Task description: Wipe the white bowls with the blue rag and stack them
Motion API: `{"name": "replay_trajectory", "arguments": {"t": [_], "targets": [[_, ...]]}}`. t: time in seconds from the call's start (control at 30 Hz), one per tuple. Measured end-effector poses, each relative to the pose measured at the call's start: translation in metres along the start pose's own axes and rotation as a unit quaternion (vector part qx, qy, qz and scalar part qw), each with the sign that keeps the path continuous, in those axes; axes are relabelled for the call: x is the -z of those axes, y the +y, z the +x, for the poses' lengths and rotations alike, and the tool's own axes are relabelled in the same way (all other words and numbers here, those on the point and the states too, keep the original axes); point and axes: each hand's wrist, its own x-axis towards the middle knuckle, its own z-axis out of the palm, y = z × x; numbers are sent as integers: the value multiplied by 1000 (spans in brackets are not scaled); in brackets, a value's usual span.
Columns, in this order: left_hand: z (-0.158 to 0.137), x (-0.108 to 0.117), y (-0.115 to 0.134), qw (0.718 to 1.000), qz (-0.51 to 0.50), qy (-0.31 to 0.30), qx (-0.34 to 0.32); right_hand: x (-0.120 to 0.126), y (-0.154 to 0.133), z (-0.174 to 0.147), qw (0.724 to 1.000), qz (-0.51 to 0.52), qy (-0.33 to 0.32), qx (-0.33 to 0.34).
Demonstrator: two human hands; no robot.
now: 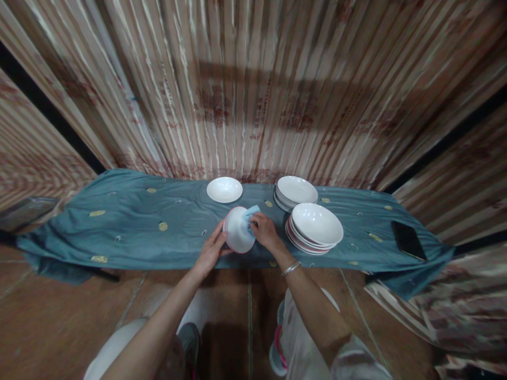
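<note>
My left hand (213, 248) grips the left edge of a white bowl (234, 236) with a red rim, tilted above the front of the table. In my right hand (263, 229) is a light blue cloth (251, 213), pressed against the right side of that bowl. Just right of my right hand stands a stack of white bowls (317, 224), some with red rims. Behind it is a second stack of white dishes (297, 191). A single white dish (224, 189) lies beyond the bowl I hold.
A blue-green cloth with yellow motifs covers the narrow table (138, 227). A black phone-like device (407, 240) lies near its right end. Striped, patterned curtains (245, 95) hang right behind the table, with dark poles (51, 105) at the sides.
</note>
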Motion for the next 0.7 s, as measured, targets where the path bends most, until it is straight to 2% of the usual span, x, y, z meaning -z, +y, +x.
{"name": "replay_trajectory", "arguments": {"t": [0.2,0.37,0.7], "targets": [[-4,-4,4,1000,-1,-5,15,-3,-2,14,994,80,60,-39],[-6,-5,5,1000,0,-10,16,-4,-10,22,984,157,80,-24],[-5,-4,2,1000,4,-27,12,1,-41,18,968,247,45,29]]}}
